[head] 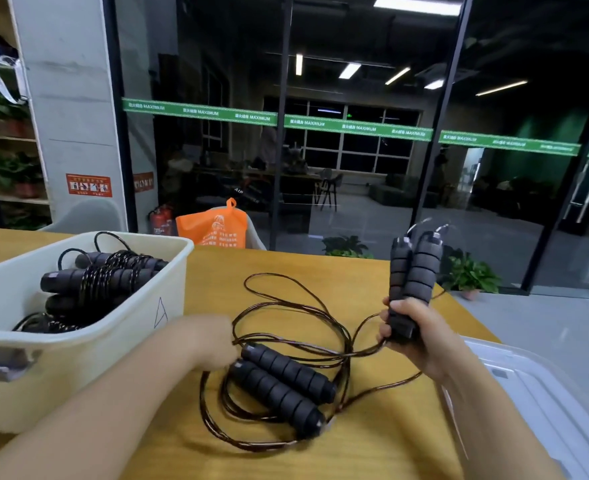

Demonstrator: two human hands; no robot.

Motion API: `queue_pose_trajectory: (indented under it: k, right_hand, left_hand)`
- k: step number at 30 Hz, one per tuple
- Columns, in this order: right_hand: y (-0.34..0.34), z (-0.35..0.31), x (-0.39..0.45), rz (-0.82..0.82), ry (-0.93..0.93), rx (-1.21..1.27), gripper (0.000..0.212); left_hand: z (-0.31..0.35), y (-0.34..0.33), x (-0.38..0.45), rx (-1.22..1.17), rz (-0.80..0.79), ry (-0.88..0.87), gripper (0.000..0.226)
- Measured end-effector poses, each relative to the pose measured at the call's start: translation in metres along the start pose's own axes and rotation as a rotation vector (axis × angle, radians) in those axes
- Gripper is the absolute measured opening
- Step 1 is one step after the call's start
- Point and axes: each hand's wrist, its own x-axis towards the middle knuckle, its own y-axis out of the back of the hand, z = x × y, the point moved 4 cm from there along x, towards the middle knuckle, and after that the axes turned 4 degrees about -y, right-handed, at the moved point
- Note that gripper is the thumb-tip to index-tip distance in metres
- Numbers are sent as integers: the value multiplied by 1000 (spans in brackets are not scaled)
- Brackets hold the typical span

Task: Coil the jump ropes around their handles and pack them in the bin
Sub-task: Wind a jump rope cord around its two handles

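1. Holding a pair of foam handles (411, 271) upright, your right hand (414, 336) has its fingers curled round their lower ends, above the wooden table (372, 452).
2. Your left hand (207, 337) sits at the loose cord (296, 306) just beside the second pair of handles (281, 388); it is blurred, so you cannot tell whether it pinches the cord.
3. The step in hand looks like the start of coiling: the cords lie spread and tangled on the table, with none wound on the handles you hold.
4. Next, you likely need to separate this rope's cord from the other, then wrap it round the handles.
5. The bin (168, 299) at your left already holds coiled ropes (95, 282).
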Motion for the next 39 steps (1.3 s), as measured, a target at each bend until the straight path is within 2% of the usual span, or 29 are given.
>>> queue_pose_trajectory:
  k: [2,4,7,11,14,16,18,20,22,25,27,28,31,33,34,36,39]
  right_hand:
    - [6,0,1,98,21,-254,28]
    - [5,-2,0,130,42,-380,39]
    - [1,-4,-3,157,78,-437,39]
    - [3,-4,-1,160,99,-284,33]
    - [8,-2,4,186,92,-76,18]
    - [9,-1,4,198,79,29,6]
    - [10,-1,4,208,77,124,8]
    - [11,-2,5,202,86,210,5]
    - [12,-1,6,211,80,211,4]
    - [11,11,9,227,-10,40,7]
    - [7,20,11,185,-70,-77,12]
    - [4,23,11,152,-94,-124,13]
    - [-5,31,9,40,-140,-223,21]
    - [-8,33,8,2,-168,-274,42]
    - [-9,34,7,-10,-183,-313,49]
    - [-13,33,5,-39,-181,-425,48]
    - [-17,33,4,-78,-127,-653,58]
  left_hand:
    - [6,-7,-8,-283,-274,-87,21]
    - [24,-6,-20,-657,-428,-265,23]
    - [52,8,-29,-1020,-375,-518,20]
    - [79,32,-36,-1371,-243,-561,21]
    - [95,53,-34,-1346,-97,-627,19]
    - [99,67,-27,-1235,129,-640,22]
    - [97,81,-19,-1136,383,-636,30]
    - [89,91,-13,-1062,657,-719,42]
    - [79,93,-8,-795,900,-815,53]
    - [65,78,3,-423,1009,-798,50]
    - [57,65,18,-205,940,-690,49]
    - [52,56,29,-82,835,-575,55]
    - [29,28,48,148,391,-152,97]
    - [19,10,47,241,135,-3,106]
    - [16,5,45,292,57,34,104]
    - [13,-1,41,341,-77,62,102]
    - [19,1,36,146,-231,-80,108]
